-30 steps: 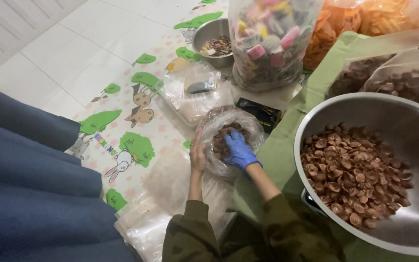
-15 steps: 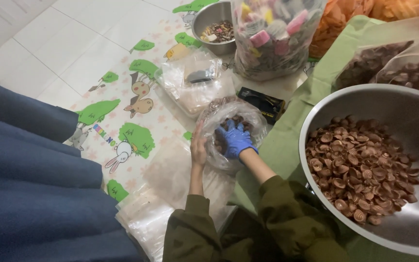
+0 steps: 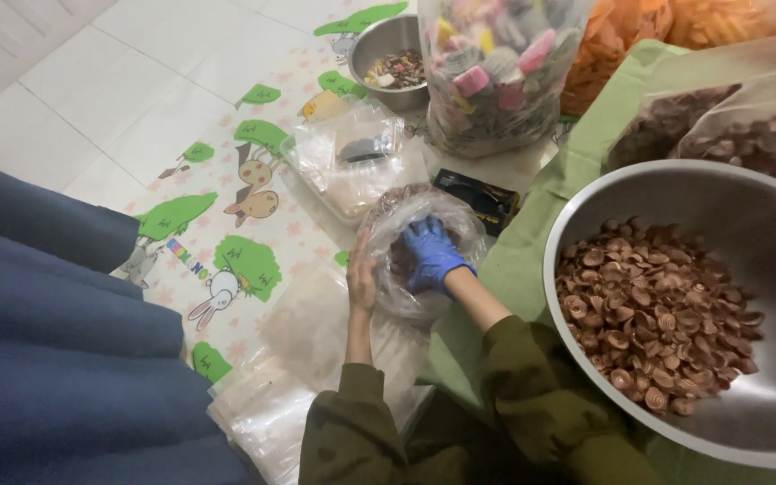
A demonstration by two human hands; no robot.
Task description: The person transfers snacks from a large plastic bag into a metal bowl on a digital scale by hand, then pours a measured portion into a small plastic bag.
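both hands' grip: left hand (image 3: 361,274), gloved right hand (image 3: 433,254) on clear bag (image 3: 419,208).

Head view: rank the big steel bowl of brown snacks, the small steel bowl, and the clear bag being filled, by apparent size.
1. Big steel bowl, largest, though it is nearest the camera.
2. Clear bag, held by the bare left hand and gloved right hand.
3. Small steel bowl, smallest, though farthest away.

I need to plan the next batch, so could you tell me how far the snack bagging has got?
Done: no filled bag is visibly set aside. In hand: left hand steadies the clear plastic bag while the blue-gloved right hand reaches inside. Left: the steel bowl holds many brown shell-shaped snacks.
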